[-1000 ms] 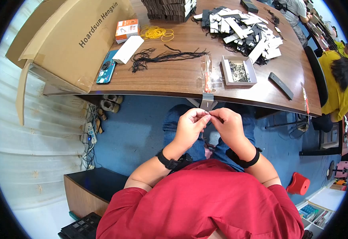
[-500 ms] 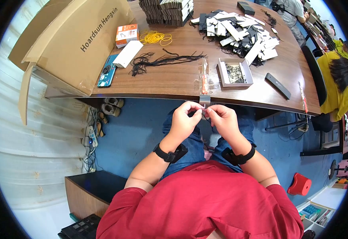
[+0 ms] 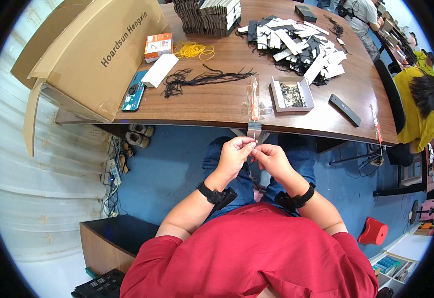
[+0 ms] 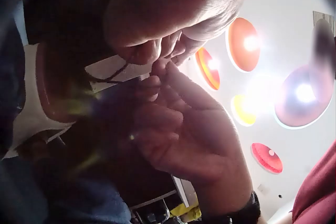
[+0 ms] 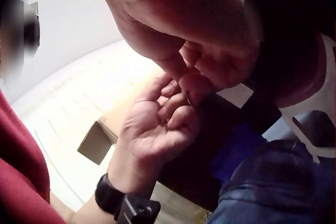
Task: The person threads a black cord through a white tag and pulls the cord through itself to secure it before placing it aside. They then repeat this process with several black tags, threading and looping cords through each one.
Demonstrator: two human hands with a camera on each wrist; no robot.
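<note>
In front of the table edge, both hands meet at their fingertips above the lap. The left hand (image 3: 234, 155) pinches a thin black cord (image 4: 111, 81), of which a short dark loop shows past the fingers in the left wrist view. Pressed up against it, the right hand (image 3: 275, 161) pinches at the same spot with thumb and forefinger; its other fingers curl inward (image 5: 184, 24). The fingers hide most of the cord. Just beyond the hands, a grey tab (image 3: 254, 127) hangs over the table edge below a clear plastic strip with an orange part (image 3: 254, 107).
On the table (image 3: 202, 107) lie a bundle of black cords (image 3: 209, 77), an open white box of small dark pieces (image 3: 292, 94), a heap of black-and-white tags (image 3: 301, 44), a black bar (image 3: 344, 110) and yellow bands (image 3: 193, 50). A large cardboard box (image 3: 98, 59) stands left.
Half a second ago the fingertips were slightly apart; now they are together and a little lower. One second ago they also met. The things on the table have not been moved.
</note>
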